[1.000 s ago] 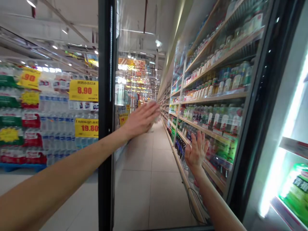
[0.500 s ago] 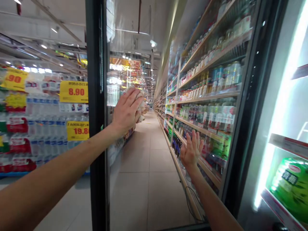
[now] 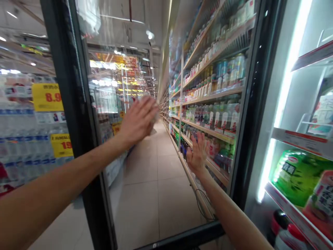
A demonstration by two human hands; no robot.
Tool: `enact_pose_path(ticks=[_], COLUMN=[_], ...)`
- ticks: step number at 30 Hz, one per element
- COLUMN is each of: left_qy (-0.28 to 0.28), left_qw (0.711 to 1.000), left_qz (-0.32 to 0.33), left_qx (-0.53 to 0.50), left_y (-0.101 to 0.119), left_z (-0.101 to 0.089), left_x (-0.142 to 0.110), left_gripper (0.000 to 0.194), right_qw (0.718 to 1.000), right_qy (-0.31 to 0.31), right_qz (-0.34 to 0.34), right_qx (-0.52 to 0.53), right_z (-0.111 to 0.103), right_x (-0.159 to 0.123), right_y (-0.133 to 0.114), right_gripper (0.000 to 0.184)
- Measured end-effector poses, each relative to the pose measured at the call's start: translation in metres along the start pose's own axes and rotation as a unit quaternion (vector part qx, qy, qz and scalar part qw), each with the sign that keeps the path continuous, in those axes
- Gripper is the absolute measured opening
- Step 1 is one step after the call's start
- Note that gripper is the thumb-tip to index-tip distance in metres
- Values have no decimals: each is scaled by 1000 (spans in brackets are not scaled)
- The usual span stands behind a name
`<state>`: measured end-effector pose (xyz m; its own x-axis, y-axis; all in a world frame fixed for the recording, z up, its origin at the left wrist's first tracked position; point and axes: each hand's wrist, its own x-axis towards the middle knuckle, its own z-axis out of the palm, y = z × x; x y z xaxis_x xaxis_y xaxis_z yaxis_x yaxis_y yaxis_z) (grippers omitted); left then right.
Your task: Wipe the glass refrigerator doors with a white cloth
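Note:
The glass door [image 3: 75,90] of a cooler stands open in front of me, in a black frame. My left hand [image 3: 139,119] is against the glass near the middle, smeared by motion. Under its fingers is a pale cloth [image 3: 155,118], mostly hidden by the hand. Lower and to the right, my right hand [image 3: 198,152] lies on the pane with fingers spread, holding nothing.
Lit cooler shelves [image 3: 299,139] at the right hold a green package [image 3: 293,177] and other goods. Packs of bottled water with yellow price signs [image 3: 47,97] stand at the left. Through or in the glass appear an aisle floor [image 3: 145,194] and bottle shelves [image 3: 208,93].
The view has shifted, so the door's left edge sits further left and tilts, and more cooler shelf shows. My left hand has turned, fingers pointing more to the right. My right hand stays on the pane.

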<state>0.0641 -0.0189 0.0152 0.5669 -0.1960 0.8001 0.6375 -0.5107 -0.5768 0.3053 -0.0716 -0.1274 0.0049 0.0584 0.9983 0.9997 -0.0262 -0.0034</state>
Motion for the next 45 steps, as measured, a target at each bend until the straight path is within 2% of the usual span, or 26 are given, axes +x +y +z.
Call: enact_pose_path(ticks=[3,5,7,10,11,12,13,16,18,19,20,22,24,25,27,30,31,32,33,36,38,40,42,43,44,45], left_qy=[-72,-84,-61,4,11,6,-12,-70,-80,-75,-63,-31,-9,-7,-17,-49,-61,-69,-70,-31,-9,-18,-39,-44,-43,-36], left_qw=[978,965,980,1000,999,999,999,973,948,950,961,989,997,996,985,935,921,916,924,979,989,979,942,928,922,929], left_qz=[193,247,188,-13,-41,-36,3,208,294,290,255,125,45,53,152,330,363,373,351,173,105,164,301,340,355,336], left_qx=[-25,-33,-30,-26,-31,-38,-47,-74,-88,-91,-90,-78,-66,-66,-81,-122,-130,-134,-131,-106,-100,-116,-142,-148,-150,-148], left_y=[37,46,38,26,30,38,50,92,105,106,103,94,93,99,120,149,153,153,151,144,153,175,197,203,206,205], left_z=[13,18,19,20,22,26,30,46,52,53,53,52,54,57,65,77,80,81,81,80,83,90,97,99,101,101], left_x=[-7,3,28,69,77,80,79,66,68,74,84,106,118,117,106,89,91,98,108,138,141,128,113,109,110,116], left_gripper=[39,38,39,44,45,45,44,39,36,35,36,39,42,42,39,34,33,33,33,39,40,38,33,32,31,32], right_qw=[999,996,996,998,998,997,997,997,997,996,996,995,993,993,992,992,991,991,990,989,989,989,988,987,987,986], right_qy=[17,27,18,0,-4,-5,-5,0,3,3,3,3,5,5,0,-14,-17,-17,-15,-9,-10,-13,-14,-14,-13,-12], right_qz=[45,84,84,61,60,62,65,66,64,66,70,82,92,95,97,97,99,101,104,110,110,111,114,117,120,122], right_qx=[-6,-17,-25,-33,-35,-36,-38,-46,-52,-55,-58,-65,-69,-71,-75,-83,-85,-87,-89,-95,-97,-101,-105,-108,-110,-112], right_z=[-4,-7,-11,-15,-17,-18,-19,-23,-27,-30,-32,-37,-42,-44,-47,-51,-53,-55,-56,-62,-66,-69,-73,-74,-76,-77], right_x=[7,11,12,7,5,2,1,-3,-3,-3,-2,-3,-4,-5,-7,-10,-10,-11,-10,-9,-8,-8,-9,-10,-11,-12], right_y=[17,30,42,53,56,57,59,65,72,76,81,91,99,103,109,116,118,120,121,127,131,136,141,144,146,149], right_gripper=[55,53,53,53,53,53,53,51,51,51,52,53,53,53,52,51,51,51,51,50,50,49,49,49,50,50])
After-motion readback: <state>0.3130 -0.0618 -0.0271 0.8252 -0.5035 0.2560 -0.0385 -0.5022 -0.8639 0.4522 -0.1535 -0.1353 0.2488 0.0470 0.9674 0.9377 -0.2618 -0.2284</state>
